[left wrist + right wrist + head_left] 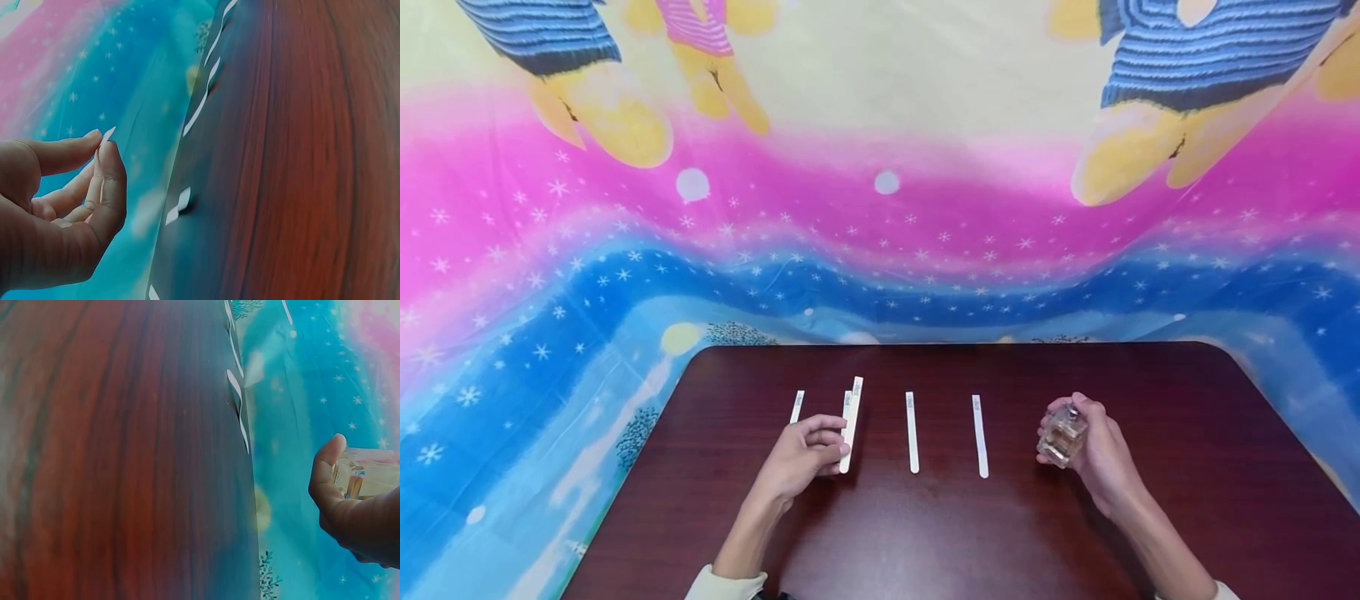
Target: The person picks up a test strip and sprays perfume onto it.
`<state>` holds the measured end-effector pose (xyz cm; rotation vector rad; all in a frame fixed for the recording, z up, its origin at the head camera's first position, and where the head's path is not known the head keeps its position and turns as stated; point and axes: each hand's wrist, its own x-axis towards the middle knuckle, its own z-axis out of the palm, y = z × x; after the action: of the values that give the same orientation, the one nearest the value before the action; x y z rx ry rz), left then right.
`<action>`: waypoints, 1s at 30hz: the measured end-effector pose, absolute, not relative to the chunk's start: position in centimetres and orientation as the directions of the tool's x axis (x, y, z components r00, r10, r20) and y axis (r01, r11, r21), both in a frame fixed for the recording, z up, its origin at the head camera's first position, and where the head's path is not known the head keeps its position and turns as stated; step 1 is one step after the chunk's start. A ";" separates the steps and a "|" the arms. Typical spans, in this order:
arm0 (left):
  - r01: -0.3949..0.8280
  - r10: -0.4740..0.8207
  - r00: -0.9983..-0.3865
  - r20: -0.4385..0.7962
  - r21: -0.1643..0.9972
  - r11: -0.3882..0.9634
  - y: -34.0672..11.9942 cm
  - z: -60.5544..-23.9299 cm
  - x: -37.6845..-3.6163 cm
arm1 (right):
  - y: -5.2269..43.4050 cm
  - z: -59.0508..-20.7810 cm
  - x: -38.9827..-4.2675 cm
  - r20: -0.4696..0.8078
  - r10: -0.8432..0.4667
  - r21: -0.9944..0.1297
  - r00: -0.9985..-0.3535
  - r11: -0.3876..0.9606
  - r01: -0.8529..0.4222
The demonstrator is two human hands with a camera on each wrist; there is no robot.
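My left hand (799, 460) pinches a narrow white perfume test strip (854, 412) between thumb and fingers, holding it above the table. Small print marks the strip's far end. In the left wrist view the held strip (108, 134) pokes out slightly past the fingertips. On the right, my right hand (1102, 457) grips a small clear glass perfume bottle (1063, 436) with pale amber liquid, tilted and off the table. A digit lies by the bottle's top; whether it presses there I cannot tell. The right wrist view shows part of the bottle (369, 475) behind the hand.
Several similar strips lie spaced in a row on the dark wooden table (880, 533): a left one (798, 405), one (847, 403) partly hidden behind the held strip, a middle one (912, 433) and a right one (980, 437). A printed cloth (880, 233) hangs behind the table.
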<state>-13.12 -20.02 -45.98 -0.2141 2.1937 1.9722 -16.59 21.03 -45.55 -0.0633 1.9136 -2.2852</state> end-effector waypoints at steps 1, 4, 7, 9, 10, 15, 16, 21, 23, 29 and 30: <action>-0.229 0.008 -0.973 -0.231 0.967 0.110 -20.3 -46.0 -13.1 | 21.1 -45.6 -16.6 -0.068 -0.153 -0.981 -0.986 -0.169 0.094; -0.227 -0.003 -0.973 -0.229 0.966 0.119 -21.2 -46.0 -13.0 | 21.3 -45.7 -16.7 -0.065 -0.146 -0.981 -0.987 -0.174 0.091; -0.224 -0.011 -0.974 -0.224 0.966 0.132 -22.0 -45.9 -12.9 | 21.5 -45.8 -16.7 -0.064 -0.146 -0.980 -0.987 -0.177 0.089; -0.225 -0.019 -0.974 -0.225 0.964 0.138 -22.6 -45.9 -12.8 | 21.6 -45.9 -16.7 -0.060 -0.151 -0.980 -0.987 -0.181 0.088; -0.226 -0.021 -0.974 -0.225 0.963 0.144 -22.9 -46.0 -12.7 | 21.6 -45.9 -16.7 -0.060 -0.154 -0.980 -0.986 -0.180 0.087; -0.235 -0.047 -0.972 -0.230 0.958 0.162 -24.5 -46.1 -12.5 | 21.9 -45.9 -16.6 -0.056 -0.167 -0.980 -0.984 -0.178 0.086; -0.237 -0.054 -0.971 -0.231 0.958 0.163 -24.8 -46.1 -12.5 | 21.9 -45.9 -16.5 -0.058 -0.165 -0.981 -0.985 -0.175 0.087; -0.245 -0.085 -0.969 -0.234 0.955 0.165 -26.6 -46.1 -12.5 | 22.2 -45.9 -16.4 -0.062 -0.157 -0.982 -0.986 -0.169 0.088; -0.250 -0.090 -0.967 -0.238 0.954 0.166 -27.3 -46.1 -12.4 | 22.3 -45.9 -16.5 -0.064 -0.157 -0.981 -0.986 -0.170 0.090; -0.268 -0.087 -0.963 -0.256 0.944 0.192 -29.1 -46.2 -12.5 | 22.7 -45.9 -16.5 -0.071 -0.160 -0.981 -0.985 -0.168 0.098; -0.269 -0.084 -0.963 -0.257 0.942 0.201 -29.5 -46.2 -12.5 | 22.7 -45.9 -16.5 -0.071 -0.160 -0.981 -0.985 -0.167 0.097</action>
<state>-12.51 -29.46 -46.22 -0.3438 2.3145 1.8656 -16.49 22.72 -45.89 -0.0727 1.9085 -2.2783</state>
